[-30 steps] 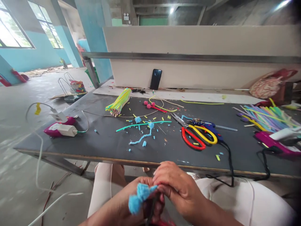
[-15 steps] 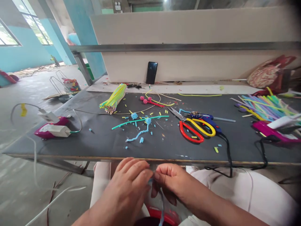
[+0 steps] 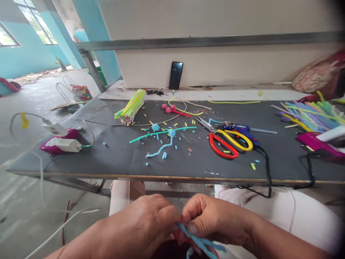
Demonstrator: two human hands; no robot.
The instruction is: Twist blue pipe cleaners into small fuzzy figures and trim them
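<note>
My left hand (image 3: 145,223) and my right hand (image 3: 212,219) meet over my lap, below the table's front edge. Both pinch a light blue pipe cleaner (image 3: 199,242) that trails down and right from between the fingertips. Whatever else the left hand holds is hidden behind its fingers. On the dark table (image 3: 121,162) ahead lie another blue pipe cleaner (image 3: 161,148), a green stem (image 3: 161,132), a small blue pompom (image 3: 155,127) and scissors with a red and a yellow handle (image 3: 229,143).
A bundle of yellow-green straws (image 3: 131,107), a blue glue gun (image 3: 244,130) with a black cord, a pile of coloured straws (image 3: 312,117), a phone (image 3: 175,75) leaning on the back board, and pink devices at left (image 3: 58,142) and right (image 3: 320,144). Cut scraps are scattered mid-table.
The blue pompom seen in my hands a second ago is out of sight. My hands have shifted lower and a blue pipe cleaner now runs out from between the fingers.
</note>
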